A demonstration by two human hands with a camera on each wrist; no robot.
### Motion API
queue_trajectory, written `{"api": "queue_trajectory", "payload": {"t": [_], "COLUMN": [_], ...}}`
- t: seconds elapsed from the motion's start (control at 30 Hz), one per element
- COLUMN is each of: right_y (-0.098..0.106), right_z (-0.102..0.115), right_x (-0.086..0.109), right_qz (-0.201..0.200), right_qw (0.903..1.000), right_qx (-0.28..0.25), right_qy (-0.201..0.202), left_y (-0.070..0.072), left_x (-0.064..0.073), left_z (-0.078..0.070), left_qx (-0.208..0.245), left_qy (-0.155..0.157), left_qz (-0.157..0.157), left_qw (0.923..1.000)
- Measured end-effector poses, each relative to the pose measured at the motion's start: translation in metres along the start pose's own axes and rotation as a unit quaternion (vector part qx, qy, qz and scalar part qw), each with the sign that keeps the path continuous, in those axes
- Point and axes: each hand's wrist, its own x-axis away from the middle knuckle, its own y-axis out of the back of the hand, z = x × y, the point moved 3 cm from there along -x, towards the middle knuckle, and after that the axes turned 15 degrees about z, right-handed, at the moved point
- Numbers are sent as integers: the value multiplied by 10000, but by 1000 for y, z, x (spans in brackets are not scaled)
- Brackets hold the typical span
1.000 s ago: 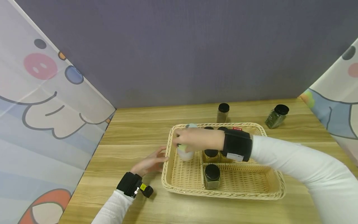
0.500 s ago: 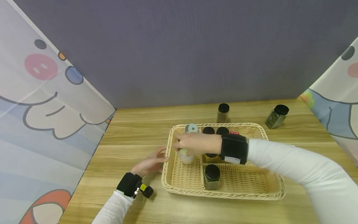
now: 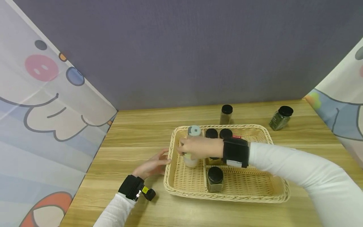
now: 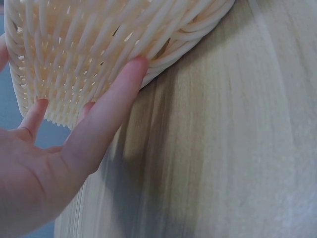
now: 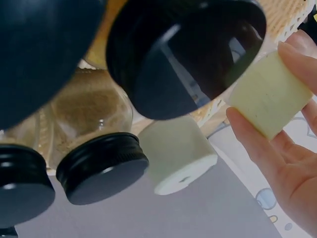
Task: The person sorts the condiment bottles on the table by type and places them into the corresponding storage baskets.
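My right hand (image 3: 198,147) reaches into the left compartment of the wicker basket (image 3: 227,197). It pinches the pale yellow cap (image 5: 270,94) of a small whitish bottle (image 3: 190,162) between thumb and fingers; the bottle stands roughly upright, its upper part mostly covered by the hand. Just behind it, in the same compartment, is a container with a pale green-grey cap (image 3: 194,130). At the basket's left outer wall my left hand (image 3: 148,167) rests with fingers extended, and the left wrist view has its thumb (image 4: 111,111) against the woven side.
Several black-capped spice jars (image 3: 211,133) fill the basket's middle. Another jar (image 3: 215,179) stands in the front compartment. On the wooden table behind are a slim jar (image 3: 226,115) and, farther right, a tilted jar of green flakes (image 3: 280,118).
My right hand and the yellow-capped bottle have shifted slightly toward me and to the right, showing more of the green-grey cap behind. The left hand stays put.
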Motion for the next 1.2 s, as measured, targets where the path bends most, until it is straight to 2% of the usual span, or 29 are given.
{"api": "queue_trajectory", "payload": {"t": [0.17, 0.47, 0.97, 1.2], "right_y": [-6, -8, -9, -10], "right_z": [-3, -3, -3, -2], "right_x": [-2, -3, -5, -6], "right_qz": [-15, 234, 374, 534], "right_qw": [10000, 9995, 9989, 9981], "right_qx": [18, 125, 201, 64], "right_qy": [95, -162, -205, -309], "left_y": [0, 1, 1, 0], "left_x": [0, 0, 0, 0], "left_z": [0, 0, 0, 0], "left_qx": [18, 126, 96, 123], "left_qy": [3, -27, -24, -51], "left_qz": [-42, 17, -1, 32], "left_qw": [10000, 9999, 10000, 9999]}}
